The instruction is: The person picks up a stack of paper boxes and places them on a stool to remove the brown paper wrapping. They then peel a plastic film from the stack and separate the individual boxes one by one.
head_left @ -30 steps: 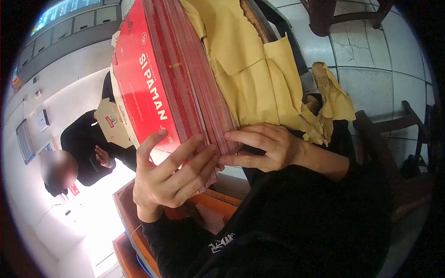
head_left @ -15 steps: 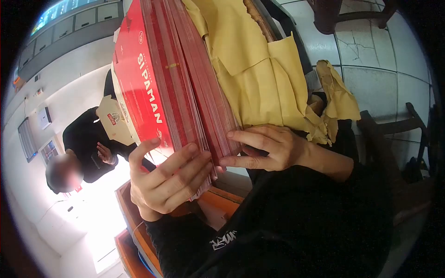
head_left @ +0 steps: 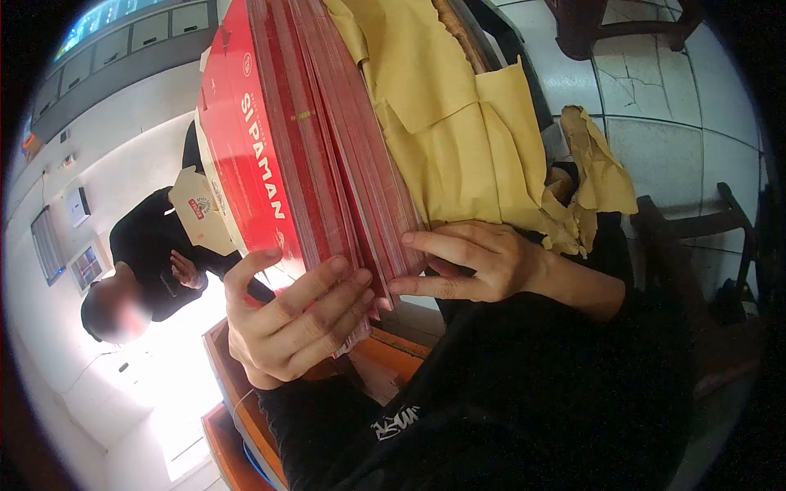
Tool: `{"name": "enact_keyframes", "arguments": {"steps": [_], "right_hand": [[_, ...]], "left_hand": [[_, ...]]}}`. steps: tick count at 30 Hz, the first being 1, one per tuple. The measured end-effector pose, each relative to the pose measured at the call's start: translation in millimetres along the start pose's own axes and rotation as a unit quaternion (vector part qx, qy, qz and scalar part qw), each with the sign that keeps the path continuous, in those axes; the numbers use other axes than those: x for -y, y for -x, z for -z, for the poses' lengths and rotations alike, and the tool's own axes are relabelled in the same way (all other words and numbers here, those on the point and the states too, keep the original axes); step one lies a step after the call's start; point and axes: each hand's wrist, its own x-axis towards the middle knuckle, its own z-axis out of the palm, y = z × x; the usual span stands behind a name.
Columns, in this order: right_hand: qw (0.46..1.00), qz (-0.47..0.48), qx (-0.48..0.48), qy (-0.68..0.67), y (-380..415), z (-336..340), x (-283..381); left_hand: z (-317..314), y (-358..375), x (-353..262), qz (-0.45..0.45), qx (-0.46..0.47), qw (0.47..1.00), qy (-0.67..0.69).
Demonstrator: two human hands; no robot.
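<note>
A thick stack of red printed card sheets (head_left: 332, 164) runs down the middle of the view, edges toward me. Its top sheet reads "SIPAMAN" in white. My left hand (head_left: 299, 323) curls over the near end of the stack, fingertips on the sheet edges; its thumb is hidden. My right hand (head_left: 479, 266) comes from the right, with thumb and index finger on the corner of the stack's right part. Between the two hands a narrow gap splits the sheets. Crumpled yellow-brown wrapping paper (head_left: 450, 131) lies along the stack's right side.
Another person in black (head_left: 155, 245) is at the left, near a cream card piece (head_left: 196, 209) with a red label. Orange-brown wooden furniture (head_left: 389, 352) lies beneath my hands. Dark chair legs (head_left: 696, 221) rest on the white tiled floor (head_left: 655, 151).
The gap between the sheets has shifted slightly right and downward near my fingers. Both hands stay almost in place on the stack.
</note>
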Motion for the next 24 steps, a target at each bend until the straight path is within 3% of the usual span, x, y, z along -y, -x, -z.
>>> {"name": "enact_keyframes", "arguments": {"steps": [8,11,12,14,16,18,19,20,21,22,24], "right_hand": [[1.0,0.004,0.013,0.001,0.3,1.3,-1.0],[0.996,-0.039,0.026,-0.073,-3.9,7.8,4.0],[0.976,-0.092,0.048,-0.192,-9.9,19.3,6.8],[0.882,-0.192,0.09,-0.421,-26.7,61.3,11.3],[0.863,-0.135,0.031,-0.486,-24.2,100.7,-0.5],[0.915,-0.14,-0.054,-0.375,-5.5,151.5,-26.6],[0.94,-0.186,-0.113,-0.264,9.8,168.8,-46.7],[0.949,-0.229,-0.197,-0.092,26.7,170.0,-73.0],[0.914,-0.296,-0.267,0.071,43.6,171.2,-99.3],[0.879,-0.38,-0.259,0.123,71.3,167.6,-133.1],[0.809,-0.515,-0.09,0.27,160.5,160.3,-198.8]], "left_hand": [[2.2,2.7,8.7,-0.048,0.007,0.999,0.004],[4.2,1.6,10.7,-0.058,0.015,0.998,0.015],[3.8,2.1,10.0,-0.057,0.014,0.998,0.017],[3.2,3.4,11.5,-0.06,0.012,0.998,0.021],[2.6,5.8,13.5,-0.069,0.009,0.997,0.027],[1.6,6.8,13.9,-0.077,0.007,0.997,0.026],[1.2,6.3,14.7,-0.083,0.005,0.996,0.024],[1.2,5.8,14.7,-0.081,0.007,0.996,0.02],[1.7,5.6,13.7,-0.08,0.009,0.997,0.016],[2.2,5.2,12.9,-0.079,0.01,0.997,0.011],[1.9,3.6,11.7,-0.076,0.014,0.997,0.015]]}}
